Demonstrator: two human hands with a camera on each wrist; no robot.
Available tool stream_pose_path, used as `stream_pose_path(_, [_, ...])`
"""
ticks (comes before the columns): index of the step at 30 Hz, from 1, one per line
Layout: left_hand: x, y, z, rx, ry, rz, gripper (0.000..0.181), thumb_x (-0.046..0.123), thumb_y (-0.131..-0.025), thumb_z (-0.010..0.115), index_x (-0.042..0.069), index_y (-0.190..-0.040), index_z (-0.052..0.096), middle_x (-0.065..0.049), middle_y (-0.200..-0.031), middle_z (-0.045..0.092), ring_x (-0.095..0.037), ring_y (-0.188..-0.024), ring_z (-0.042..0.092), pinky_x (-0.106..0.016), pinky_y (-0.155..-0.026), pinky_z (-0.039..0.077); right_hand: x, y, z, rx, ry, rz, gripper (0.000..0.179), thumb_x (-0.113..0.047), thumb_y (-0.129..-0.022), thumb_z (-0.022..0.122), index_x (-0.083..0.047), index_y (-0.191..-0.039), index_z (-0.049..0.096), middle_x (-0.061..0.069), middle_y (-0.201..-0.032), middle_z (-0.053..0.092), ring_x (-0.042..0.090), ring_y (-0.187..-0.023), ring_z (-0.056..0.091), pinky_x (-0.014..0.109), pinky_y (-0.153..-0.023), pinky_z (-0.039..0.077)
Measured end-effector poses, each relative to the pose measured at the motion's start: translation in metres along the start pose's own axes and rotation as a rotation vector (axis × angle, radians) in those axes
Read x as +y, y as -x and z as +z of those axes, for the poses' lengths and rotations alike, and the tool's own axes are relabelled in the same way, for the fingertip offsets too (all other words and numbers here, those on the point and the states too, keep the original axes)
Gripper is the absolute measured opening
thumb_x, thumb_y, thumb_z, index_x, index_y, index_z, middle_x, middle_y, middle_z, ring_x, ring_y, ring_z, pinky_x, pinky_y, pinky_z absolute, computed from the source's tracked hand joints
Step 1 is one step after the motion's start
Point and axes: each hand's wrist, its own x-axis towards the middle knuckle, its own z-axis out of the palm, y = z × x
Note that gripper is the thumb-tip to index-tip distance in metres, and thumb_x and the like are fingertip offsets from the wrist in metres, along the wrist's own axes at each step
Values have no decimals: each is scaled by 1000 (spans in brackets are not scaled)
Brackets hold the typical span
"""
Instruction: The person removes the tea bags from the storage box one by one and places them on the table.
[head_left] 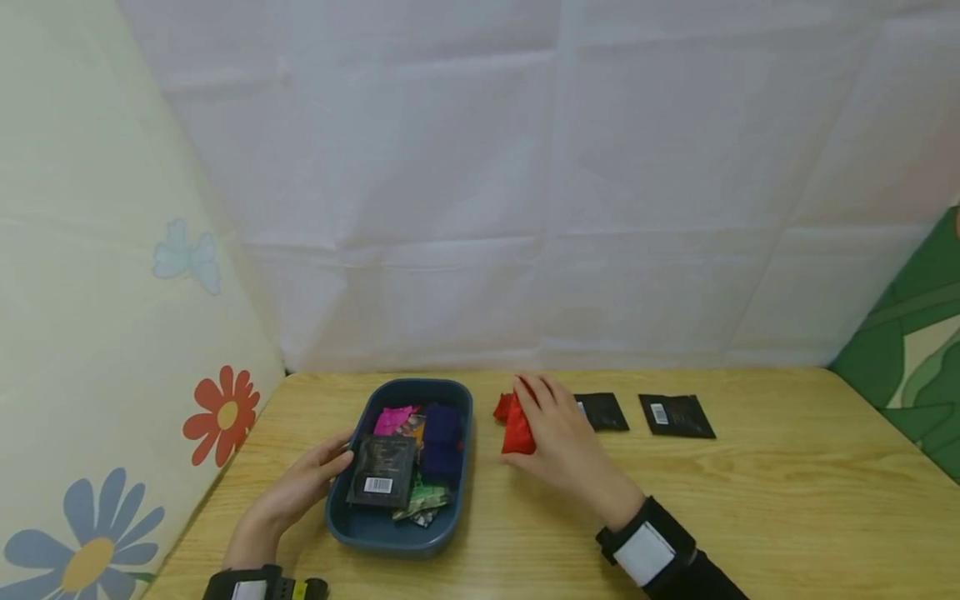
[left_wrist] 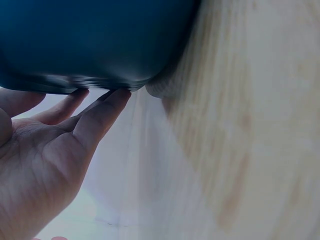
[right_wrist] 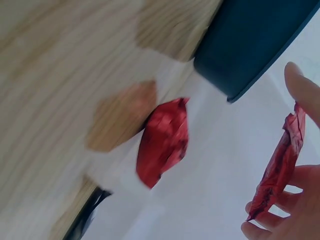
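My right hand (head_left: 558,433) pinches a red foil packet (right_wrist: 281,165) between thumb and fingers, raised over the table right of the bin. A second red packet (right_wrist: 165,142) lies on the table just beyond it, partly hidden by the held one in the head view. At the left side of a dark blue bin (head_left: 401,540), the fingertips of my left hand (head_left: 296,483) touch beneath its rim, fingers extended. Inside the bin are a black packet (head_left: 384,467) with a barcode label, a pink packet (head_left: 392,420), a dark blue bundle (head_left: 442,442) and green packets (head_left: 423,498).
Two flat black packets lie right of my right hand, the nearer one (head_left: 606,412) partly covered by it and the other (head_left: 678,416) farther right. A white sheet (head_left: 555,208) hangs behind the wooden table (head_left: 787,500). A flower-printed cloth (head_left: 97,350) stands along the left.
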Motion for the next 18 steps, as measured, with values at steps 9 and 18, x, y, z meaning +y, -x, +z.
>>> stream_pose_path(9, [-2,0,-1,-2,2,4,62,27,-100,41,-3,-148,16,-33,-154,16,-43,-137,24,-66,-110,25,25,11,-6,4,68,25,104,-55,-63,77,3,-141,38,23,-142,44,41,-127,37,57,-105,38])
stream_pose_path(18, [-2,-1,0,-1,1,1,63,28,-100,41,-3,-148,16,-33,-154,16,-43,-137,24,-66,-109,26,53,22,-11,-22,101,76,103,-53,-63,77,5,-140,39,26,-141,44,44,-127,36,58,-105,37])
